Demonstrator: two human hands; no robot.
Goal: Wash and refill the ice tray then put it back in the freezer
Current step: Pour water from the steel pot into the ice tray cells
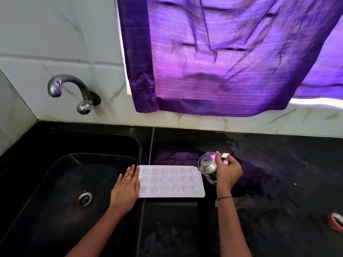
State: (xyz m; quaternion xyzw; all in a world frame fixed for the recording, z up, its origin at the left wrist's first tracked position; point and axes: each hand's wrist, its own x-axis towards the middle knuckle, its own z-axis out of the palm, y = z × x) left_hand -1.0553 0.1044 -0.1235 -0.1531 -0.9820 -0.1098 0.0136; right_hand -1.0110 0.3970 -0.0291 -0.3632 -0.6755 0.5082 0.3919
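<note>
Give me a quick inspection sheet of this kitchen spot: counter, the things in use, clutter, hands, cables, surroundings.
Surface: black counter, wet patches behind the tray.
Job's things: white ice tray flat on the counter beside the black sink; steel cup tipped at the tray's right end.
Clutter: red-and-white ring-shaped object at the right edge.
Hands: left hand flat against the tray's left end; right hand holds the cup.
Cables: nothing seen.
Surroundings: wall tap, no water visible; purple curtain; white tiles.
</note>
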